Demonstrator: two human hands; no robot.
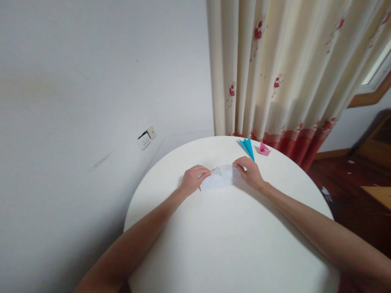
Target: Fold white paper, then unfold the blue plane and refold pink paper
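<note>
A sheet of white paper (220, 179), with creases and a folded upper edge, is held between my two hands over the round white table. My left hand (194, 179) pinches its left end between thumb and fingers. At the other end, my right hand (247, 170) pinches the upper right corner. Just beyond my right hand lies a blue folded paper plane (248, 148). Beside the plane sits a small pink folded paper piece (264, 149), like a little boat.
The round white table (220, 240) stands against a white wall with a socket (144, 141). A cream curtain with red flowers (284, 69) hangs behind the table's far right edge. To the right is a dark red floor (345, 179) with scraps on it.
</note>
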